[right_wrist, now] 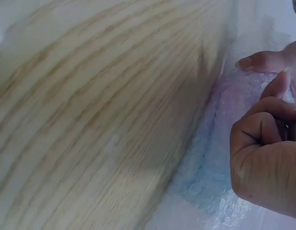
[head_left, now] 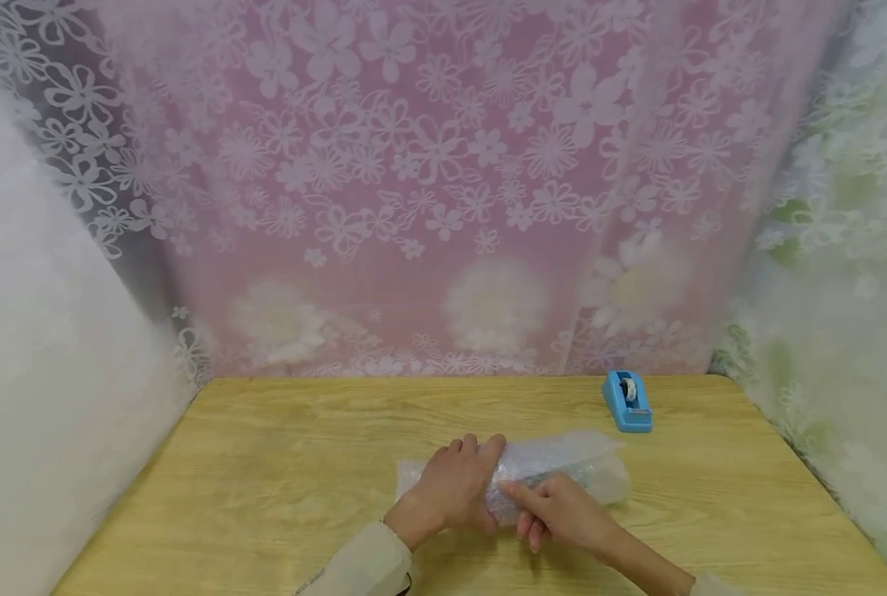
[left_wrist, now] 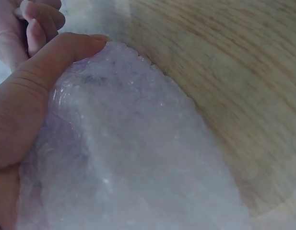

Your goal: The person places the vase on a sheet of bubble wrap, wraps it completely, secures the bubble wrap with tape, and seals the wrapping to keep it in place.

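A bundle rolled in clear bubble wrap lies across the wooden table, with something bluish-green showing faintly through the layers. What is inside cannot be made out. My left hand grips the roll near its left part, the fingers over the far side and the thumb on the near side. In the left wrist view, that thumb rests on the wrap. My right hand is beside the left one, its thumb extended onto the wrap's surface. The right wrist view shows its other fingers curled in, with nothing visible inside them.
A blue tape dispenser with a roll of tape stands at the back right of the wooden table. Floral translucent curtains hang behind the table and along both sides.
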The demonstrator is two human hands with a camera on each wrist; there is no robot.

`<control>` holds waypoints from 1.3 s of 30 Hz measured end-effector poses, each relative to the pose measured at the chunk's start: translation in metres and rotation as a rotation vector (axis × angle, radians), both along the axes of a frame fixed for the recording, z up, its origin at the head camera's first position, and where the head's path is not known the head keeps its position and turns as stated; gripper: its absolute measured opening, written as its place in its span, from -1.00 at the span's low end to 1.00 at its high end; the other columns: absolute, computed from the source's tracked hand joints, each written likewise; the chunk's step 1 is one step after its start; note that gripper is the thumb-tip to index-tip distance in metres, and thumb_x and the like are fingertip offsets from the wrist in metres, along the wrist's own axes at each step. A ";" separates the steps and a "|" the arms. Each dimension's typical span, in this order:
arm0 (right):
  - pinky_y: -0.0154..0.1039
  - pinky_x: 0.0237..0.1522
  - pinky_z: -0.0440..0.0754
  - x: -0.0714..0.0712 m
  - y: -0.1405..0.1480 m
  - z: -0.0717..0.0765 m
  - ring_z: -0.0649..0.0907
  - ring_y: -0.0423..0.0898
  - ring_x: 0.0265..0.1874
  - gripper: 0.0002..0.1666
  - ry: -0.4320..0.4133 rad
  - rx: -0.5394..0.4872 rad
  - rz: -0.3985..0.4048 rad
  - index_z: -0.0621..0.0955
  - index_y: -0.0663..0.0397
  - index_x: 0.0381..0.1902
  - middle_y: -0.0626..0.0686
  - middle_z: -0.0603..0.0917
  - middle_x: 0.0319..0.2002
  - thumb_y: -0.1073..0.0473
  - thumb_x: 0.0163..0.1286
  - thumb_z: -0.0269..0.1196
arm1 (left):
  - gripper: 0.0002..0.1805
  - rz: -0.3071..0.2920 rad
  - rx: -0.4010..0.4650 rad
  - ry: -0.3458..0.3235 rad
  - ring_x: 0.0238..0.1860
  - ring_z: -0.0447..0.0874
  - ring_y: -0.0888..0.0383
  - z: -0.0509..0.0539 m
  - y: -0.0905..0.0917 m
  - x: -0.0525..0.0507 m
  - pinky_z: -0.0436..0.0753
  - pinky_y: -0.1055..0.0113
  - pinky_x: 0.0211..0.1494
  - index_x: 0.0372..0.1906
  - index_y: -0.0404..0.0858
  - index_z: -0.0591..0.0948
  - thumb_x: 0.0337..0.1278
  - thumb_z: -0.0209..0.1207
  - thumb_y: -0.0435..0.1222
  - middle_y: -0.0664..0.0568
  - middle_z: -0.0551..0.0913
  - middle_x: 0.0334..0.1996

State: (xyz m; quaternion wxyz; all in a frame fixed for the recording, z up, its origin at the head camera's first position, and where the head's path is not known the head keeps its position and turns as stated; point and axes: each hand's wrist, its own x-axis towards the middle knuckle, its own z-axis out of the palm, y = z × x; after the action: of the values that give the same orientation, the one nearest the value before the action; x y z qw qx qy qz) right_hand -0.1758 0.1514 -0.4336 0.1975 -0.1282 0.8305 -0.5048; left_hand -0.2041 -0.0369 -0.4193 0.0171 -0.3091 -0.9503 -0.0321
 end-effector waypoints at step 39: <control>-0.38 -0.74 0.33 0.007 0.024 -0.022 0.36 -0.28 -0.79 -0.60 -0.037 -0.060 0.175 0.61 0.22 -0.45 -0.08 0.48 -0.70 -0.01 0.41 0.16 | 0.11 0.031 0.113 -0.184 -0.25 0.50 0.12 -0.001 -0.008 -0.006 0.55 0.25 -0.25 0.34 -0.13 0.20 -0.41 0.50 0.12 -0.04 0.47 -0.16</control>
State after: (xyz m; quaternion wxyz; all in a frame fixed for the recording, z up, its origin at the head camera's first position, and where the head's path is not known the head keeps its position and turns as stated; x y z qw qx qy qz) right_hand -0.1685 0.1749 -0.4557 0.2521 -0.1971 0.7967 -0.5127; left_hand -0.2101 -0.0451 -0.4200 -0.0524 -0.2886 -0.9492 -0.1138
